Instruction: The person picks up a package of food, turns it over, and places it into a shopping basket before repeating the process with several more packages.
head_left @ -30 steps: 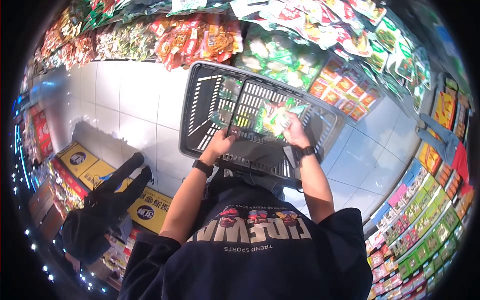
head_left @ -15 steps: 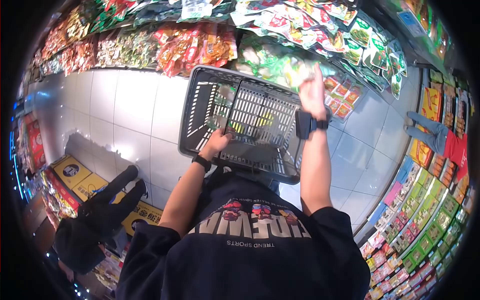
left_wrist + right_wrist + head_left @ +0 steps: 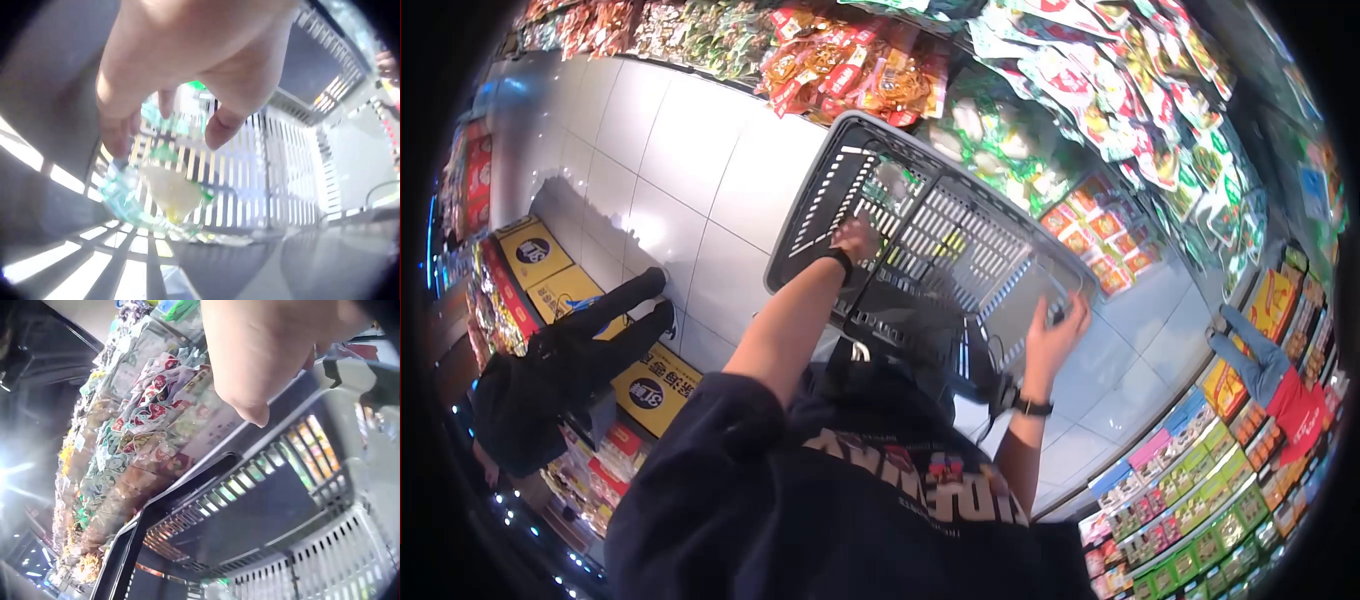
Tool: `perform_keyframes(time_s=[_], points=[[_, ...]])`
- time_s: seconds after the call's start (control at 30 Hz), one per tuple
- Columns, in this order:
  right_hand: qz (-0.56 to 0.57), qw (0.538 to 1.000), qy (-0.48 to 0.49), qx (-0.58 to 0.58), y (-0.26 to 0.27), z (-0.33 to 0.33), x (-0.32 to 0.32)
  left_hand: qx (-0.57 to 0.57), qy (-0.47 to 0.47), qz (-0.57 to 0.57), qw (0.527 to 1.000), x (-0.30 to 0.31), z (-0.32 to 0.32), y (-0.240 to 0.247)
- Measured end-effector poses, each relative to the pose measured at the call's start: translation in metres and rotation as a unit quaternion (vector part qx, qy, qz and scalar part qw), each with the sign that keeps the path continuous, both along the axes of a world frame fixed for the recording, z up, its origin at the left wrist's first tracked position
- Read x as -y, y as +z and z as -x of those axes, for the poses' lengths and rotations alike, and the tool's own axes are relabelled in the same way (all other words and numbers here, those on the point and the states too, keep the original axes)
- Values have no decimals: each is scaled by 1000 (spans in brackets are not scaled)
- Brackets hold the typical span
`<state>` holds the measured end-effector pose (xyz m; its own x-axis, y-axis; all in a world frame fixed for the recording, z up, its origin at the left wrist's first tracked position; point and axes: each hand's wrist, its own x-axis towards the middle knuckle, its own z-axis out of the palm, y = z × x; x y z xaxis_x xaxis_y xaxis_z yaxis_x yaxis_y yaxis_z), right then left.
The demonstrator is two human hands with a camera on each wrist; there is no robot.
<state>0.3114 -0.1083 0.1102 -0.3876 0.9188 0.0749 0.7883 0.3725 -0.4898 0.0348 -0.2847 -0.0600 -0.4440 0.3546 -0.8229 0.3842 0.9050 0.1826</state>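
A grey slatted shopping basket [image 3: 980,262] stands before the person. My left hand [image 3: 856,240] reaches into its left part, fingers and thumb spread downward. In the left wrist view, clear and green plastic packets, one holding a pale rounded item [image 3: 172,190], lie on the slats just below the fingertips, nothing held. My right hand [image 3: 1055,335] is at the basket's right end, thumb and fingers in a loose C over the rim. The right wrist view shows the thumb [image 3: 247,403] extended above the basket; the other fingers are mostly hidden.
Beyond the basket lie green-and-white packets [image 3: 1000,150], red snack bags [image 3: 845,65] and orange packs [image 3: 1105,225]. A person in black [image 3: 530,375] is at the left, another in red [image 3: 1295,415] at the right. Stocked shelves [image 3: 1200,520] line the right side.
My right hand carried a green-and-white packet from over the basket to the pile beyond; it is back at the basket's right end without it. The left hand moved from the basket's handle down inside.
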Motion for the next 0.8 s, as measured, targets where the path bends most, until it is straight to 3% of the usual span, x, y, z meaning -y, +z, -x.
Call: perform_keyframes(time_s=[0.07, 0.13, 0.2, 0.27, 0.33, 0.4, 0.53, 0.6, 0.63, 0.67, 0.73, 0.8], points=[[50, 997, -40, 32, 9, -20, 15, -60, -131, 1, 990, 8, -13, -25], [73, 994, -63, 55, 8, -44, 23, -116, -185, -34, 975, 27, -26, -56], [83, 990, -96, 56, 3, -60, 27, -69, -122, -8, 990, 20, -24, -39], [95, 986, -120, 68, -10, -78, 26, -113, -96, -31, 988, 26, -25, -68], [146, 980, -131, 42, -35, -88, 27, -22, -131, 4, 991, 23, -20, -78], [184, 973, -136, 43, -50, -89, 27, -11, -85, -7, 996, 17, -21, -88], [253, 956, -148, -13, -57, -81, 21, -101, -125, -300, 940, -6, -13, -59], [271, 951, -144, -43, -57, -74, 19, -72, 38, -292, 953, -34, 9, -30], [272, 947, -159, -62, -54, -70, 19, 53, 206, -324, 922, -49, 16, -3], [272, 943, -173, -80, -50, -68, 20, 55, 207, -322, 922, -51, 19, -8], [271, 943, -177, -73, -45, -64, 19, 8, 49, -239, 970, -60, 28, -27], [257, 945, -185, -76, -42, -56, 16, -57, 28, -308, 949, -62, 30, -52]])
